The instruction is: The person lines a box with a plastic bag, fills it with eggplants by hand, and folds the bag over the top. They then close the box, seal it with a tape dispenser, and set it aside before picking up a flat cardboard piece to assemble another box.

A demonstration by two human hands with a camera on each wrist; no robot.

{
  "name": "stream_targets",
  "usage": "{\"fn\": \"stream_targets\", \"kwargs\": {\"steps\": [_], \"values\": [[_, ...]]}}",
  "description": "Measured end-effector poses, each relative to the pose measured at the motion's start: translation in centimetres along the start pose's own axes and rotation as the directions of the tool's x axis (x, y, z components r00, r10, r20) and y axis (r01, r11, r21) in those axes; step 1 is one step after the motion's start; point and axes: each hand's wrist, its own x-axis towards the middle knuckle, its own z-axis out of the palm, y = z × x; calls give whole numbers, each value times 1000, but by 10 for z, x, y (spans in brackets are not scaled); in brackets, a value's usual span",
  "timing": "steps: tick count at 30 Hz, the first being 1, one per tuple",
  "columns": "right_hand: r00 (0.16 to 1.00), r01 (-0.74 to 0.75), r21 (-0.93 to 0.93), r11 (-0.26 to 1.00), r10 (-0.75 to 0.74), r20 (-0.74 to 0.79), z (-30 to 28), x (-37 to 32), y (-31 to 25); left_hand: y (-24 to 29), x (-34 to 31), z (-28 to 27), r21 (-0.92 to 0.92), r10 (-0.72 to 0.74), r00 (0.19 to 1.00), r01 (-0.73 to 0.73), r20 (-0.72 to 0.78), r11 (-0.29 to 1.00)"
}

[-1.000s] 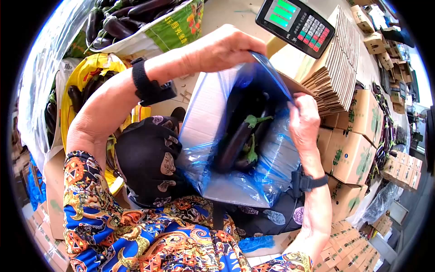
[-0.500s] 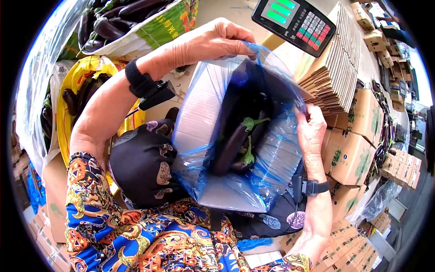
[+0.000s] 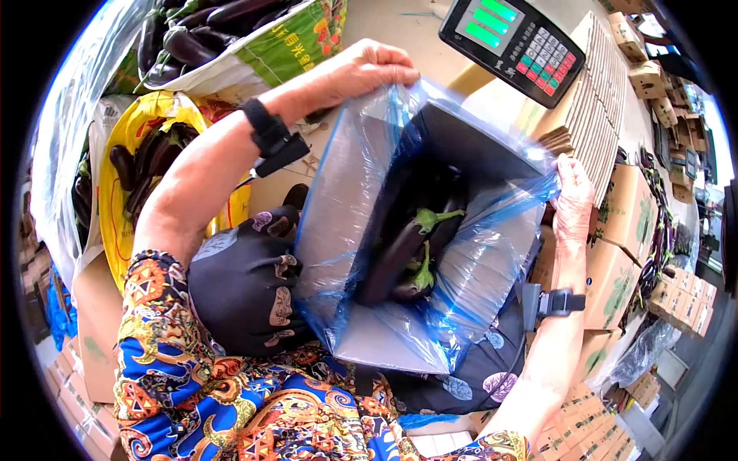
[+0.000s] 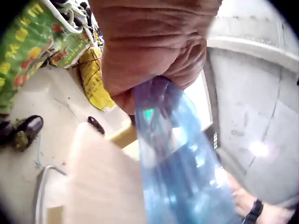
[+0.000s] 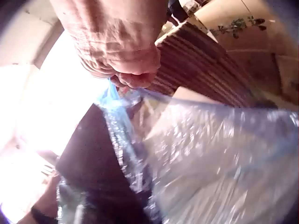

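Head view: shows dark eggplants [image 3: 396, 261] down inside the carton [image 3: 480, 134], within a clear blue bag [image 3: 500, 265] lining it. Pinches the bag's rim with the left hand [image 3: 369, 71] at the carton's far left corner, fingers closed on the film; grips the same rim with the right hand [image 3: 573, 203] at the far right corner, fingers curled. Leaves the carton's mouth spread between both.

Sets the eggplants below both grips and toward the wearer, untouched by either hand. Runs the uppermost one's long axis slantwise across the carton, green stem end toward the far right, body toward the near left. Puts neither hand clearly nearer.

Left wrist view: adds a curved metal tube [image 4: 42, 191] outside the carton, not made out from the head, but shows none of the eggplants inside. Right wrist view: shows film drawn to a gathered point under the curled fingers, with stacked flat cardboard [image 5: 201, 60] beyond the carton; hides the carton's contents too.
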Motion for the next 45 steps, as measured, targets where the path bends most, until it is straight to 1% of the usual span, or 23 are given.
{"fn": "stream_targets", "kwargs": {"steps": [4,5,7,8,9,12,13,17,20,23,25,27,28,29,30,31,33,35,37,38,42,43,45], "values": [[984,38,-384,922,33,176,9,15,14,-34,1,3,69,-77,995,72,67,995],[937,312,-544,779,-156,313,4,21,38,-41,-3,2,100,-103,990,93,93,991],[909,337,-323,884,-216,357,5,17,47,-60,-9,-1,105,-11,990,-4,139,994],[948,97,-438,894,51,315,11,11,22,-43,-21,-6,36,-18,996,15,88,999],[935,320,-538,780,-168,312,25,0,8,-47,-28,-11,0,-36,999,36,36,999],[872,486,-800,353,-137,469,-19,-2,15,-64,-63,-26,-119,-216,976,214,-4,969],[923,385,-871,305,-130,362,-26,-4,21,-63,-86,-34,49,-165,983,169,-82,984],[961,257,-856,448,-22,277,-49,-45,2,-58,-209,-88,-5,-371,926,372,77,928],[966,257,-875,411,-73,249,-40,-71,-22,-16,-293,-111,-463,-418,885,288,-207,838],[961,278,-907,315,-95,261,30,-123,-102,-8,-373,-134,-514,-513,816,330,-267,792],[953,304,-902,307,-83,293,40,-125,-101,-40,-397,-117,-405,-660,671,530,-337,745],[940,336,-904,266,-37,338,60,-137,-116,-112,-458,-103,-173,-708,640,693,-298,700],[922,380,-871,312,-49,384,64,-145,-116,-152,-499,-82,145,-606,751,651,-262,745],[928,365,-889,276,-26,373,71,-155,-122,-194,-533,-68,352,-681,713,688,-167,635],[913,399,-884,243,-14,408,81,-166,-128,-207,-548,-52,557,-745,663,646,-70,523],[897,432,-878,209,0,441,90,-174,-132,-182,-536,-31,678,-913,407,672,-3,298],[884,379,-835,400,108,454,94,-185,-119,-210,-552,-5,684,-941,337,685,10,252],[847,348,-730,589,137,514,102,-197,-109,-238,-559,10,743,-848,528,585,-43,326],[811,368,-734,571,189,554,107,-207,-105,-252,-559,21,815,-695,718,425,-38,395],[802,351,-702,619,188,567,109,-213,-103,-243,-550,20,929,-730,682,243,41,279],[795,258,-697,669,263,547,110,-225,-96,-212,-522,-14,739,-884,463,619,-69,267],[791,225,-685,693,281,543,107,-224,-90,-224,-530,-33,654,-844,513,693,-153,303],[787,187,-669,720,297,540,110,-223,-88,-187,-521,-73,396,-847,462,852,-262,341]]}}
